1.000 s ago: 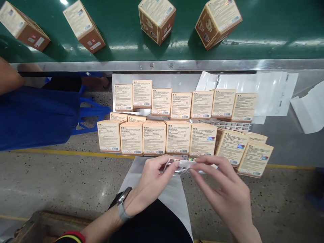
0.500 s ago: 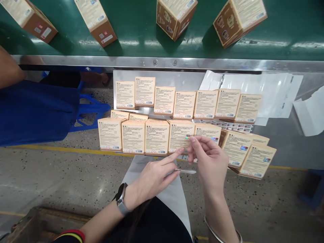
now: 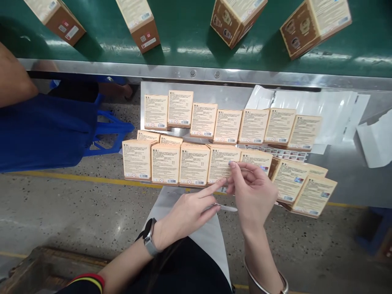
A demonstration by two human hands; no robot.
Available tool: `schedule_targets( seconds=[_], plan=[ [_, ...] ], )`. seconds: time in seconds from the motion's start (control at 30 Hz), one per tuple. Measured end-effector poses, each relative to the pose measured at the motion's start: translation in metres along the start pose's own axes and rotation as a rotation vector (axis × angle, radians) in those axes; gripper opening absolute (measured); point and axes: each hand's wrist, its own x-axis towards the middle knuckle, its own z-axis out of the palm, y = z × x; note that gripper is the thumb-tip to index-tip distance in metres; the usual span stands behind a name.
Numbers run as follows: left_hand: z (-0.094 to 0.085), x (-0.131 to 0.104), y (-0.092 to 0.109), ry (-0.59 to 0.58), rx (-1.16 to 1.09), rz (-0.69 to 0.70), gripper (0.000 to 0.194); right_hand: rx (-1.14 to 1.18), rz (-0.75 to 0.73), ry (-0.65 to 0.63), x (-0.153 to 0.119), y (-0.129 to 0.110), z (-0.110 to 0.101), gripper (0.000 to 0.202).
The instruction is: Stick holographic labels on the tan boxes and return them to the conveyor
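Observation:
My right hand (image 3: 254, 190) is closed in a pinch, thumb and index fingertip pressing a small shiny hologram sticker (image 3: 230, 163) against the face of a tan carton (image 3: 223, 157). My left hand (image 3: 191, 210) has its index finger stretched to the lower edge of that carton. Between its other fingers is a thin white strip (image 3: 228, 208), seen edge-on. To the right, a carton (image 3: 289, 179) and another carton (image 3: 315, 196) bear hologram stickers. Left of my hands stand cartons (image 3: 194, 163) with no sticker visible.
A second row of cartons (image 3: 228, 126) stands behind on the metal table (image 3: 337, 171). White sheets (image 3: 321, 106) lie at right. Beyond the metal rail (image 3: 245, 75), a green belt (image 3: 183, 24) carries several boxes. At left are a co-worker's arm (image 3: 15, 77) and a blue stool (image 3: 110, 130).
The belt's boxes have moved right past the rail. The view has shifted slightly. My right thumb and fingertip now cover more of the sticker; my left index fingertip stays by the carton's lower edge.

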Motion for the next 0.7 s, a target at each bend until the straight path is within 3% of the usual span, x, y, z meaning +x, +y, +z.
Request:
schedule_targets(
  seconds=[0.17,0.27,0.33,0.4,0.53,0.7],
  plan=[
    [0.0,0.002,-0.001,-0.006,-0.072,-0.025,0.025,-0.023,-0.047,0.13,0.0,0.001,0.009,0.033],
    [-0.001,0.002,-0.001,0.007,-0.171,-0.039,0.019,0.091,-0.047,0.108,0.003,0.002,0.002,0.033],
    [-0.002,0.002,0.001,0.045,-0.247,-0.04,0.016,0.083,-0.109,0.02,0.003,0.002,-0.013,0.026],
    [-0.002,0.001,0.005,0.095,-0.311,-0.076,0.017,-0.044,-0.242,-0.156,0.001,0.001,-0.031,0.02],
    [0.003,-0.001,0.017,0.156,-0.431,-0.287,0.028,-0.328,-0.605,-0.536,-0.008,0.002,-0.061,0.013],
    [0.012,-0.015,0.029,0.175,-0.663,-0.34,0.03,-0.377,-0.798,-0.516,-0.022,0.013,-0.067,0.015]
  ],
)
